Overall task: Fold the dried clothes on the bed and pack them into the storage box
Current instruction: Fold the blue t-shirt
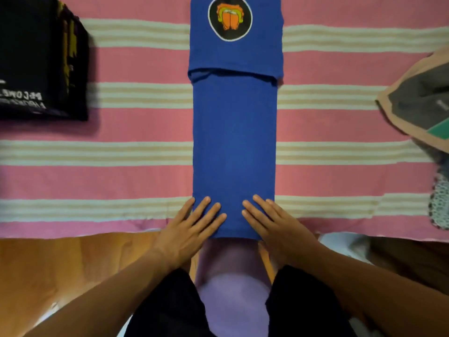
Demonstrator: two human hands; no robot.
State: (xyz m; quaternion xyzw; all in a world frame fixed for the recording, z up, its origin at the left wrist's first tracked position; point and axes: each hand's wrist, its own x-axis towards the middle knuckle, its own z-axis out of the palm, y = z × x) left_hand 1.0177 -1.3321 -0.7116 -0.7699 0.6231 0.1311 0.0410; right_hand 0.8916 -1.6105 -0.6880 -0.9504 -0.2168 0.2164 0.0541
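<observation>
A blue T-shirt (234, 142) lies on the pink striped bed (121, 181), folded into a long narrow strip that runs away from me. Its far end is turned over and shows a round black print with an orange figure (230, 18). My left hand (192, 227) rests flat on the strip's near left corner, fingers spread. On the near right corner my right hand (269, 222) lies flat the same way. Neither hand pinches the cloth. The storage box is not in view.
A folded black garment with white and yellow print (43, 59) lies at the far left of the bed. A grey and tan garment (422, 105) and a patterned cloth (439, 200) lie at the right edge. The wooden bed frame (60, 263) runs below the sheet.
</observation>
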